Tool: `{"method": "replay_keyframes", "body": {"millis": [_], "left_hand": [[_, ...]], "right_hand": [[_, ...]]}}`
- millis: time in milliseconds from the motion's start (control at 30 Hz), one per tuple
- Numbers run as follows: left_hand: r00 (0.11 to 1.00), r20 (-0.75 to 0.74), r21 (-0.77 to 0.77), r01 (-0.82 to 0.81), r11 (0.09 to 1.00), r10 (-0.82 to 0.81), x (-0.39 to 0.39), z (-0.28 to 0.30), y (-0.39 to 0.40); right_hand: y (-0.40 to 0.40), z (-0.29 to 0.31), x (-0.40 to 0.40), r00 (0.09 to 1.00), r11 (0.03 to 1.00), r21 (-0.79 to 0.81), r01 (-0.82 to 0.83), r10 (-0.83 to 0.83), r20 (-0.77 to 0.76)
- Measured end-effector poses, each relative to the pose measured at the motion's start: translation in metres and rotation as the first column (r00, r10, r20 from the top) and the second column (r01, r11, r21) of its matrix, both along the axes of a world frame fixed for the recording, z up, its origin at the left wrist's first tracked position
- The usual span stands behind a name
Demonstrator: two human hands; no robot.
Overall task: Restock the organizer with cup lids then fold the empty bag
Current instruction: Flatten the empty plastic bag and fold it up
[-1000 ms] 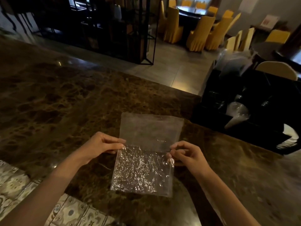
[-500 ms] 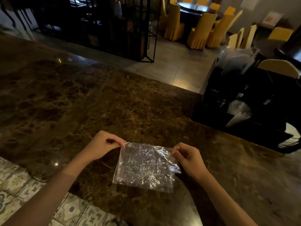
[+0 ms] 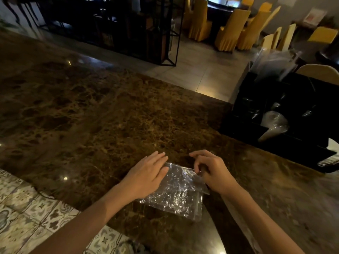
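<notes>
A crinkled clear plastic bag (image 3: 176, 193) lies folded over on the brown marble counter (image 3: 91, 116), close to its near edge. My left hand (image 3: 146, 176) rests flat on the bag's left half, fingers straight and together. My right hand (image 3: 211, 169) sits at the bag's upper right corner, fingertips curled and pinching the folded edge. The black organizer (image 3: 286, 114) stands at the right end of the counter, with clear lids in plastic wrap (image 3: 273, 123) showing in one compartment.
White stacked items (image 3: 330, 156) fill the organizer's nearest right compartment, and loose clear plastic (image 3: 275, 61) sticks up behind it. Patterned floor tiles (image 3: 27, 208) lie below the counter's near edge. Yellow-covered chairs (image 3: 231, 30) and a black metal rack (image 3: 128, 24) stand beyond the counter.
The bag's far half has been folded toward me over the near half. My left hand went from pinching the bag's edge to lying flat on it; my right hand stays at the right corner.
</notes>
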State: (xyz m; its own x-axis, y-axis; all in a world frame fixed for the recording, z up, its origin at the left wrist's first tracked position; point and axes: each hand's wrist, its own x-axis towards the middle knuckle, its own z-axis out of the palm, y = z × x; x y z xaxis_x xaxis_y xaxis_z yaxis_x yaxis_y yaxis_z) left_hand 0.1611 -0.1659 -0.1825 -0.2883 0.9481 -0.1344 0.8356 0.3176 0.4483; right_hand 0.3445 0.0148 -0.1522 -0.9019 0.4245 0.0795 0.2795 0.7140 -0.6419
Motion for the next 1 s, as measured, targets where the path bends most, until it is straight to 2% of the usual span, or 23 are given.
{"method": "replay_keyframes", "body": {"millis": [100,233,333,400,467,633,1000], "left_hand": [[0.991,-0.123,-0.033,0.044,0.998,-0.047,0.009,-0.01,-0.006],[0.962,-0.256,-0.078,0.075,0.994,-0.093,0.011,-0.021,-0.014],[0.933,-0.332,-0.109,0.107,0.988,-0.138,0.012,-0.028,-0.017],[0.923,-0.354,-0.127,0.114,0.985,-0.152,0.013,-0.032,-0.019],[0.916,-0.374,-0.131,0.103,0.986,-0.145,0.014,-0.034,-0.02],[0.932,-0.357,-0.033,0.061,0.998,-0.069,0.018,-0.031,-0.021],[0.934,-0.353,-0.016,0.061,0.998,-0.062,0.011,-0.03,-0.03]], "right_hand": [[-0.01,0.014,-0.023,0.998,0.995,-0.084,0.054,-0.051,0.036],[-0.039,0.024,-0.056,0.963,0.976,-0.205,0.069,-0.012,0.269],[-0.071,0.01,-0.068,0.895,0.997,-0.019,-0.07,0.071,0.44],[-0.091,-0.008,-0.066,0.87,0.999,0.024,-0.023,0.008,0.494],[-0.107,-0.025,-0.061,0.876,0.995,0.065,0.075,-0.097,0.472],[-0.118,-0.048,-0.041,0.898,0.95,0.28,0.136,-0.238,0.371],[-0.11,-0.06,-0.003,0.891,0.907,0.348,0.236,-0.345,0.294]]}}
